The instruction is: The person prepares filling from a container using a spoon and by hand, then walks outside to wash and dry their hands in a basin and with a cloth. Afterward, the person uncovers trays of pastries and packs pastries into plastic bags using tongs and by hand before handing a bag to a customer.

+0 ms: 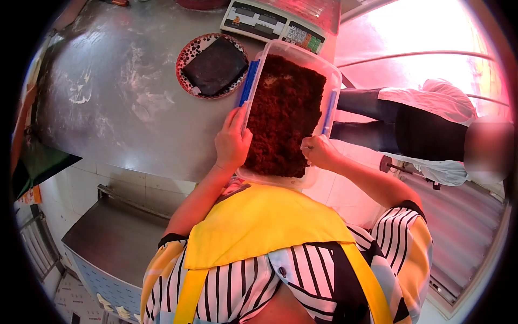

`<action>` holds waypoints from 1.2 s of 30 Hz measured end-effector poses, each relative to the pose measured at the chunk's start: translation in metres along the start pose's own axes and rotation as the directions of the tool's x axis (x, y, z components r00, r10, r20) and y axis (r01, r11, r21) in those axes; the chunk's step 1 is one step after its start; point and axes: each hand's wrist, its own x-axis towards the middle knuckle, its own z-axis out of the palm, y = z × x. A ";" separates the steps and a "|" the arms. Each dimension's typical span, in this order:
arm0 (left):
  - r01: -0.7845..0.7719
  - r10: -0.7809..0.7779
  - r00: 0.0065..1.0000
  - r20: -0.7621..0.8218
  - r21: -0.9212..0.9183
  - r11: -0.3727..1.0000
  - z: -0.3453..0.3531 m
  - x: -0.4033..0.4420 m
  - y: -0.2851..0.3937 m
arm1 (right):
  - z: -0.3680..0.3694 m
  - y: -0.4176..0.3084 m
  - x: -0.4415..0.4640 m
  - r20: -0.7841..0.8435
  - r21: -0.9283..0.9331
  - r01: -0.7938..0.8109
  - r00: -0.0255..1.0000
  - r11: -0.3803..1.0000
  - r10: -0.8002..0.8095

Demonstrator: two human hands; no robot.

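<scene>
While left fingers (235, 117) clasp the tub (331, 81), right fingers (308, 144) (contents unclear) curl together.

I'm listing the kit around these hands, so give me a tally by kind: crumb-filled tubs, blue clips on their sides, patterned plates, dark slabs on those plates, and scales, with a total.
Crumb-filled tub: 1
Blue clips: 2
Patterned plate: 1
Dark slab: 1
Scale: 1
Total: 6

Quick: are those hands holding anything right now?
Left hand: holding the side of the plastic tub.
Right hand: curled closed at the edge of the dark crumbly stuff; whether it's holding any, I can't tell.
</scene>
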 end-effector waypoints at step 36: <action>-0.007 0.009 1.000 0.013 -0.077 0.997 0.005 -0.002 -0.001 | 0.038 -0.009 0.032 0.121 0.785 -0.240 0.964 0.570 0.239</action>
